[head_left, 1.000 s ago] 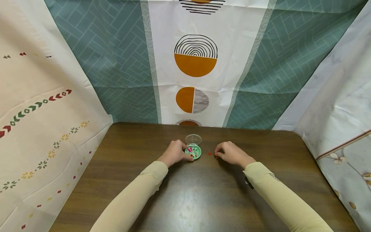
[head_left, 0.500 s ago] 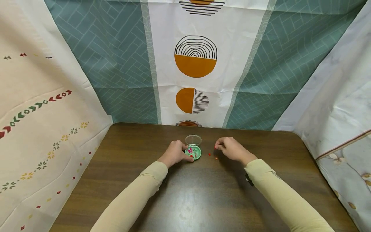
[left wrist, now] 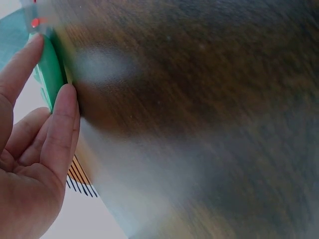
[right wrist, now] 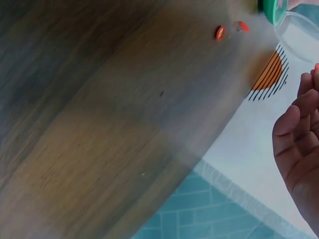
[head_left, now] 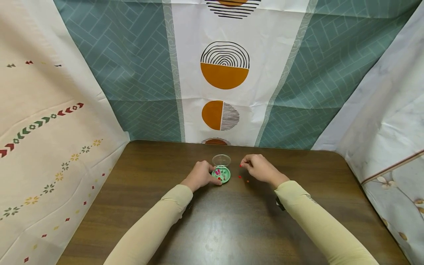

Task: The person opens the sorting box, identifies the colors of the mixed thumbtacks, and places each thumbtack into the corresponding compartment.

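Note:
A round green case stands on the table with its clear hinged lid raised. Several pink, red and green pieces lie inside it. My left hand grips the case by its rim, thumb at the near side and fingers at the far side; the left wrist view shows the fingertips against its green wall. My right hand, lifted off the table, pinches a small red thumbtack at its fingertips. A red thumbtack and an orange-red thumbtack lie on the tabletop between case and right hand.
The brown wooden table reaches back to a patterned curtain. Cloth also hangs along the left and right sides of the table.
My right hand has picked a red thumbtack up off the table, risen, and then shifted left toward the case. The left hand keeps its hold in the same place.

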The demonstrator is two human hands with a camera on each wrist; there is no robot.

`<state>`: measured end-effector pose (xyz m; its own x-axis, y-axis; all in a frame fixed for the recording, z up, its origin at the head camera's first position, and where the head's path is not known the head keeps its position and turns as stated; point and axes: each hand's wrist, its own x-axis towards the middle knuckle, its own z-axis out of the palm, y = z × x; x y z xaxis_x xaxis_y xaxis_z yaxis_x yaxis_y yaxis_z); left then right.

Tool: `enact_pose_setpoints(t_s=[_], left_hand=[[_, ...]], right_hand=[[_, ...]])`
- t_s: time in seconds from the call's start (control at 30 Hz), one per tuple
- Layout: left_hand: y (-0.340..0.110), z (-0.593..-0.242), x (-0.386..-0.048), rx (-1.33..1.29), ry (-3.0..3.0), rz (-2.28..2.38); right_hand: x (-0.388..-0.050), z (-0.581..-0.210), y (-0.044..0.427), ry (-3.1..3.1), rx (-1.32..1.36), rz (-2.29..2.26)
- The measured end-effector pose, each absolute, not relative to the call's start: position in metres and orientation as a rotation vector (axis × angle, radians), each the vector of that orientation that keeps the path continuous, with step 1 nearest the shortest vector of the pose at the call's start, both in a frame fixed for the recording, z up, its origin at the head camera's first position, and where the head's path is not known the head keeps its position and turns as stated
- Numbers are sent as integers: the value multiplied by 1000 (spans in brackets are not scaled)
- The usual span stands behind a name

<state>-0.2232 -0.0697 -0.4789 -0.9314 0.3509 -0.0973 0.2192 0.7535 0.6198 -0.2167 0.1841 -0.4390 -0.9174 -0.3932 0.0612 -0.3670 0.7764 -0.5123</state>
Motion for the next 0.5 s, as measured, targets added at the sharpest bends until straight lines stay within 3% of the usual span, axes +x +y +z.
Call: enact_pose_setpoints(t_s=[0.5], left_hand=[[-68, -476, -227, 556, 2746, 881]], right_hand=[[-219, -446, 135, 2809, -704, -727]])
